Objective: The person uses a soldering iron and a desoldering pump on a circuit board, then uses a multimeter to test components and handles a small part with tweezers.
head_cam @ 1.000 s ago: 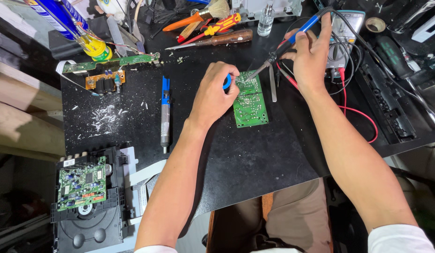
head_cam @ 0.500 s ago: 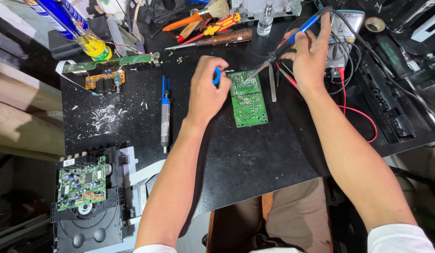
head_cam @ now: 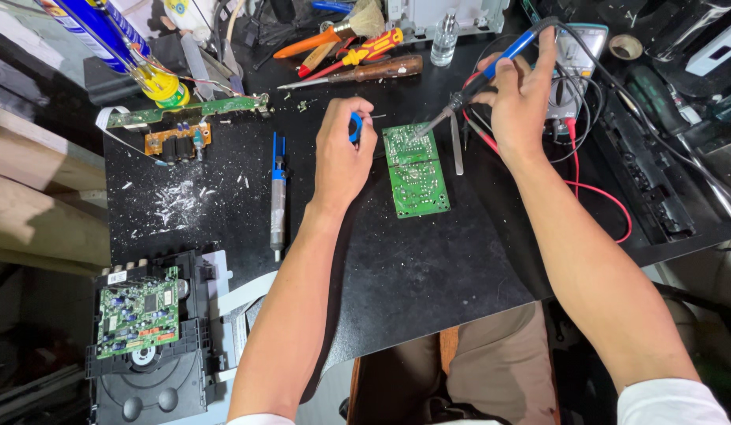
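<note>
Two hands (head_cam: 342, 153), one soldering iron (head_cam: 479, 79), one board (head_cam: 415, 171)

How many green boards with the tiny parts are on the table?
3. One green circuit board lies under the soldering iron's tip, between the hands; a long narrow one sits at the upper left; one sits on the black drive at the lower left. Clutter may hide more.

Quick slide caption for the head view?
Right hand touches soldering iron to green circuit board; left hand holds small blue object.
</note>
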